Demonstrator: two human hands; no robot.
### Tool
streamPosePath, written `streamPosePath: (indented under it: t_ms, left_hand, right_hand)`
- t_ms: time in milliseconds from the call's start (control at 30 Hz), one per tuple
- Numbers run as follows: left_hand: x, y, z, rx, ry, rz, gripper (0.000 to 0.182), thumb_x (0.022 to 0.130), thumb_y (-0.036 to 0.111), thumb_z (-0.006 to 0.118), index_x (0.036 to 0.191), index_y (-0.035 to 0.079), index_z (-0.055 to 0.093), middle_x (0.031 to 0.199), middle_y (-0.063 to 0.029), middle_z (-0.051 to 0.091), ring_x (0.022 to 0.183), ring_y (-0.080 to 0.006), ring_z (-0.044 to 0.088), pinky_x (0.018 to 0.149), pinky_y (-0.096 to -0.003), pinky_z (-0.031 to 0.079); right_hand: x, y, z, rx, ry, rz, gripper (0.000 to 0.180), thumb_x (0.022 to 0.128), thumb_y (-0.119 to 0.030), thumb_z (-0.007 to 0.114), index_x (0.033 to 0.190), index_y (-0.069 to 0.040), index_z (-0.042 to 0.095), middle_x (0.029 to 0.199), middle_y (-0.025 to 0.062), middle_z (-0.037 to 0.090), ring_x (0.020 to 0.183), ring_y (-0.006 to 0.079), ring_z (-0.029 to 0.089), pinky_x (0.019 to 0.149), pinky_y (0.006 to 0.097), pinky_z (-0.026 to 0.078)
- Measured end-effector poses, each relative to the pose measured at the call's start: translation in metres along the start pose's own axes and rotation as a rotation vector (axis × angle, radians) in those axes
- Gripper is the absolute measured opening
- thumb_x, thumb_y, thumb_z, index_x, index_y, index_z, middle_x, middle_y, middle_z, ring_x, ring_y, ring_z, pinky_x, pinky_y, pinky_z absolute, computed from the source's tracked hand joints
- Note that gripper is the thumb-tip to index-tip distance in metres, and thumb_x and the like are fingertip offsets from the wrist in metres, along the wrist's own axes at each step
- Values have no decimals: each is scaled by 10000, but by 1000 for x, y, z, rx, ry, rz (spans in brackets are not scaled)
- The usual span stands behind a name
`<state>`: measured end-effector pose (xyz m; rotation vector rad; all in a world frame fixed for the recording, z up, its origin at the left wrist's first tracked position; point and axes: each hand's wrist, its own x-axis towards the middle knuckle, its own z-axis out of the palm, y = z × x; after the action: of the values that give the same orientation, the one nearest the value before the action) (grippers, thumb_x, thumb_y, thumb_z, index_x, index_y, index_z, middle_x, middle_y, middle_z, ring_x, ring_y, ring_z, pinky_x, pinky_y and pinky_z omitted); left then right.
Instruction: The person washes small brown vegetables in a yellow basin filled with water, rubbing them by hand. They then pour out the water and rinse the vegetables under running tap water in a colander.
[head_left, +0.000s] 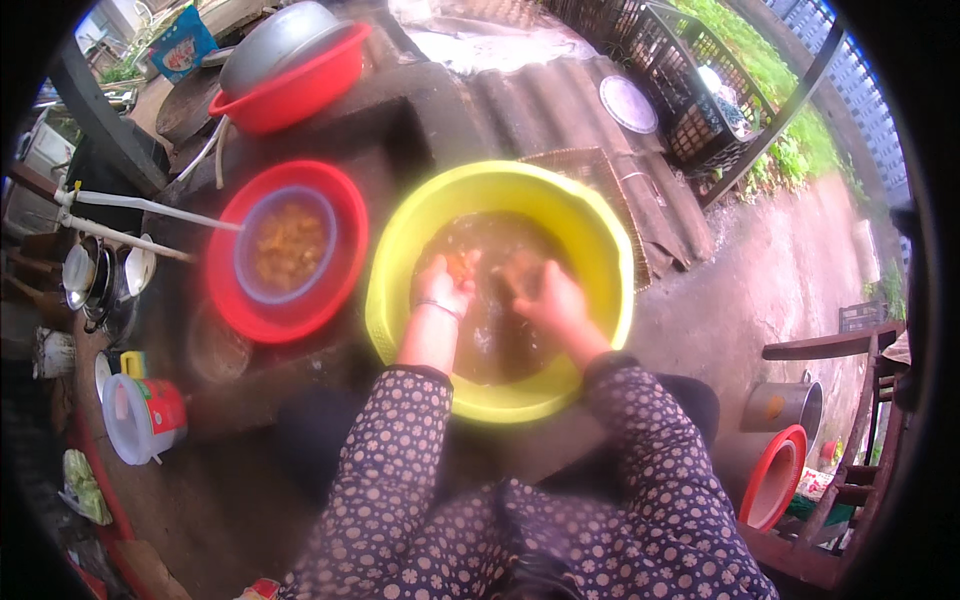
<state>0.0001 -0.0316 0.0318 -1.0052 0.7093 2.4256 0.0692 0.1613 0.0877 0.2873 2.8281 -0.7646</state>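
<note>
A large yellow plastic basin (499, 409), part filled with murky brown water (487, 352), stands before me, and both my hands are inside it. My left hand (444, 285), with a thin bracelet at the wrist, holds a small orange piece (460, 264) at its fingers, close to the water. On the right side of the basin, my right hand (556, 298) reaches over the water with its fingers blurred. A brownish patch shows at those fingertips; whether it is a held thing or the moving fingers cannot be made out.
Left of the basin, a red basin (352, 255) holds a bluish strainer (238, 259) with several orange-brown pieces. White pipes (150, 208) reach over it. Behind stand a metal bowl (274, 45) and another red basin (322, 86). A white bucket (124, 420) stands left, a black crate (697, 97) back right.
</note>
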Motion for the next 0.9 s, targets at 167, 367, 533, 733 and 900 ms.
streamPosePath:
  t_ms: [167, 367, 533, 733, 900]
  left_hand:
    - [0, -3, 3, 110, 37, 117, 309, 1045, 314, 387, 998, 60, 556, 769, -98, 597, 593, -194, 540, 478, -293, 412]
    - [15, -17, -3, 301, 201, 142, 275, 1023, 276, 401, 942, 66, 559, 688, -62, 557, 493, -170, 482, 376, -298, 346]
    - [30, -36, -6, 339, 11, 73, 284, 913, 98, 440, 1063, -8, 657, 950, -172, 687, 823, -293, 682, 780, -411, 571]
    - [-9, -37, 14, 602, -43, 24, 206, 944, 259, 476, 804, 175, 601, 654, 18, 546, 497, -109, 462, 429, -290, 328]
    - [-28, -29, 28, 501, 78, -35, 210, 942, 279, 492, 789, 183, 600, 603, 31, 541, 453, -96, 426, 398, -269, 275]
  right_hand:
    - [12, 7, -2, 29, -193, 313, 569, 690, -353, 789, 1026, 51, 570, 893, 200, 685, 873, 322, 690, 776, 392, 541]
    - [5, -22, 10, 723, 19, 143, 566, 677, -357, 794, 1009, 39, 565, 831, 200, 675, 785, 297, 678, 736, 403, 545]
    - [-6, -47, 17, 459, 175, -121, 744, 667, -430, 814, 1151, 17, 469, 956, 258, 652, 889, 380, 665, 786, 433, 530]
    - [18, -56, 10, 354, 221, -21, 728, 694, -430, 793, 1153, 31, 467, 971, 272, 651, 891, 396, 660, 779, 446, 530]
    - [18, -57, 13, 339, 202, -201, 711, 705, -498, 785, 1132, -23, 475, 960, 251, 647, 873, 409, 650, 756, 457, 520]
